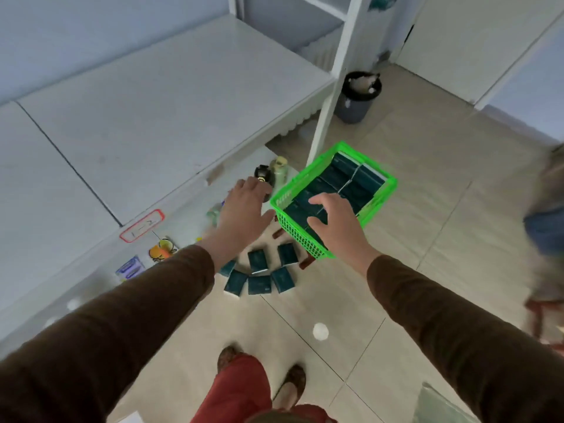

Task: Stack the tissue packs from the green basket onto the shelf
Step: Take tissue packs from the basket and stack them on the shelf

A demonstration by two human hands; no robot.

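Note:
A bright green basket (308,239) stands raised on a low stool, filled with dark teal tissue packs (345,181). My right hand (335,221) hovers over the basket's near end with fingers spread, holding nothing. My left hand (244,206) reaches forward just left of the basket, open and empty. Several more teal tissue packs (259,273) lie on the floor below the basket. The white shelf (158,96) runs along the left, its upper surface bare.
On the lower shelf sit a black jar (264,174), a pale bottle (279,169) and small colourful items (161,250). A white post (332,87) rises behind the basket. A dark bin (360,99) stands beyond. A person is blurred at the right edge.

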